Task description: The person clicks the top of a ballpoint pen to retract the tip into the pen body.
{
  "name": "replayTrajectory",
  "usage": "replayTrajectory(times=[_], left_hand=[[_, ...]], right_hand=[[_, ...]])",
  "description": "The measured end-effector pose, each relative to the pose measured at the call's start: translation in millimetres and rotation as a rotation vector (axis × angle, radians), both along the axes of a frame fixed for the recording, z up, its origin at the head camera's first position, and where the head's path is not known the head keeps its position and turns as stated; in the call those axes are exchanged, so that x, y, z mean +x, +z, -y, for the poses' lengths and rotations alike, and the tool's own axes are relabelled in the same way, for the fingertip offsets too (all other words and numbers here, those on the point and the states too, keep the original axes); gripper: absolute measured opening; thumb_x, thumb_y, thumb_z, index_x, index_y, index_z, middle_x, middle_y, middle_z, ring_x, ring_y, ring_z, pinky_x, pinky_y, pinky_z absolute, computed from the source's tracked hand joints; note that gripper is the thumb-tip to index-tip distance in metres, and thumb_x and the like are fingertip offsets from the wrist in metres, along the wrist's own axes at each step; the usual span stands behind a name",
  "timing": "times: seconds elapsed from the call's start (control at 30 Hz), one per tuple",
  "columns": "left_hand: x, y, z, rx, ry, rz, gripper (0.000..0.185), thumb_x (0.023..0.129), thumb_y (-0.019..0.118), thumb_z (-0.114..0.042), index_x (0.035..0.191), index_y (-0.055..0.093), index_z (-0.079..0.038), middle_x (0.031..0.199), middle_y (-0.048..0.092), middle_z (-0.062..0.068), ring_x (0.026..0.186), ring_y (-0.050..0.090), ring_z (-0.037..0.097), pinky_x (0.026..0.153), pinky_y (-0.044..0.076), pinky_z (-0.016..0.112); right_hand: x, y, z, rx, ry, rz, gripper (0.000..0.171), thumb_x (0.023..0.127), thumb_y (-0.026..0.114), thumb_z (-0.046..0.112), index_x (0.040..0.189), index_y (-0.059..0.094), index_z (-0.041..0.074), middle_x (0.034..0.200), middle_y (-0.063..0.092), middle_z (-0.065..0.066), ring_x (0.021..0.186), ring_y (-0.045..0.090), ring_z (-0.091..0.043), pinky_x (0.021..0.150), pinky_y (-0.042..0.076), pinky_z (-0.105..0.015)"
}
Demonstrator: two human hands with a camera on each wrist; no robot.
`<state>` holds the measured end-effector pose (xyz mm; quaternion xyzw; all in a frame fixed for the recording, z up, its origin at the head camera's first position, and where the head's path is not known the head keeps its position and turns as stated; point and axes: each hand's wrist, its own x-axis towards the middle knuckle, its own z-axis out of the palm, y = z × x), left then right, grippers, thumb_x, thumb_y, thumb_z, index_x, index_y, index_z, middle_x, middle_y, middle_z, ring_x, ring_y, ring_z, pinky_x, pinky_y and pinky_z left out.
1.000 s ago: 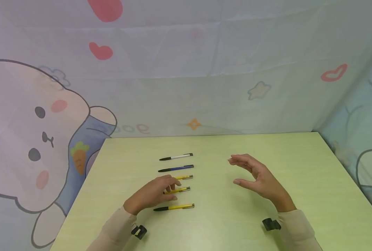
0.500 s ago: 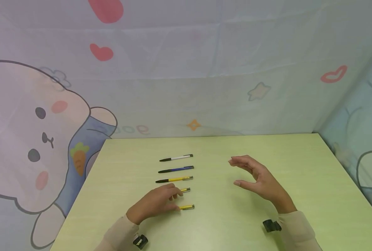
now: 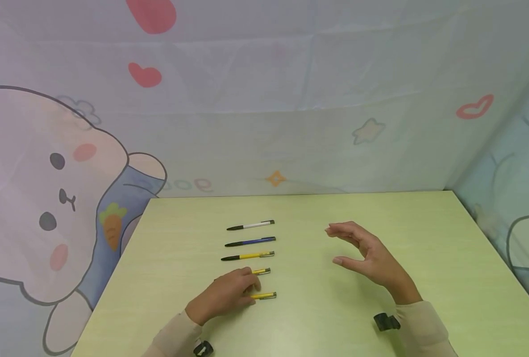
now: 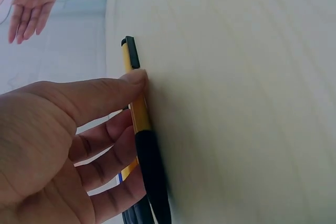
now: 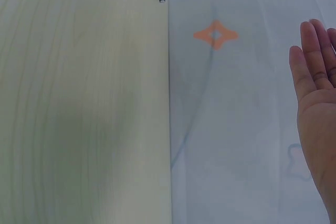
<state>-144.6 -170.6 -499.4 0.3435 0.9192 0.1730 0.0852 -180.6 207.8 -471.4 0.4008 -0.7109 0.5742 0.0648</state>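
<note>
My left hand (image 3: 228,295) is at the yellow pen nearest me (image 3: 265,296). In the left wrist view the thumb lies on the front of this yellow pen (image 4: 139,113), and the curled fingers (image 4: 113,156) are behind it. The pen's black grip points toward the camera; the head view hides that end under my hand. Just beyond, a second yellow pen (image 3: 262,271) is partly covered by my hand. My right hand (image 3: 367,255) hovers over the right side of the table, holding nothing, with thumb and fingers apart.
Farther back lie a third yellow pen (image 3: 248,256), a blue pen (image 3: 251,241) and a white pen (image 3: 251,225), roughly parallel. The pale table (image 3: 309,327) meets a printed cloth (image 3: 246,99) at the back. Each wrist carries a small black device (image 3: 386,321).
My left hand has moved toward me, from over the middle yellow pens to the nearest one, and its fingers have closed in. The right hand stays in place.
</note>
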Motion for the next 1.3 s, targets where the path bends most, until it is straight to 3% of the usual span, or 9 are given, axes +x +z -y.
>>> replayTrajectory(times=[0.33, 0.67, 1.13, 1.3], left_hand=[[0.5, 0.9, -1.3, 0.020, -0.013, -0.024, 0.012, 0.090, 0.076, -0.010, 0.098, 0.071, -0.017, 0.090, 0.060, -0.008, 0.076, 0.048, 0.002, 0.066, 0.047, 0.020], [-0.8, 1.8, -3.9, 0.004, -0.020, -0.022, 0.015, 0.090, 0.072, -0.004, 0.097, 0.071, -0.018, 0.090, 0.062, -0.008, 0.074, 0.047, 0.002, 0.063, 0.044, 0.019], [-1.5, 1.4, -9.7, -0.039, 0.003, -0.064, 0.016, 0.087, 0.075, -0.006, 0.090, 0.066, -0.020, 0.087, 0.057, -0.012, 0.072, 0.046, 0.002, 0.059, 0.042, 0.019], [-4.7, 4.1, -8.8, -0.011, -0.001, -0.045, 0.014, 0.089, 0.073, -0.007, 0.091, 0.067, -0.019, 0.087, 0.060, -0.010, 0.073, 0.048, 0.002, 0.063, 0.044, 0.019]], right_hand=[[0.2, 2.2, 0.0, 0.006, -0.011, -0.004, 0.072, 0.079, 0.073, -0.021, 0.144, 0.046, -0.006, 0.136, 0.056, -0.019, 0.130, 0.057, -0.023, 0.109, 0.045, -0.024], [0.5, 1.2, -0.4, -0.003, -0.002, 0.002, 0.072, 0.080, 0.073, -0.021, 0.144, 0.046, -0.006, 0.136, 0.055, -0.019, 0.131, 0.056, -0.022, 0.109, 0.045, -0.024], [1.7, 4.7, -0.1, 0.007, -0.002, 0.003, 0.070, 0.081, 0.072, -0.020, 0.144, 0.045, -0.007, 0.137, 0.055, -0.018, 0.131, 0.056, -0.021, 0.110, 0.045, -0.026], [1.4, 4.1, 0.3, 0.005, 0.002, 0.008, 0.070, 0.081, 0.072, -0.020, 0.144, 0.045, -0.008, 0.136, 0.055, -0.019, 0.131, 0.056, -0.023, 0.109, 0.045, -0.025]])
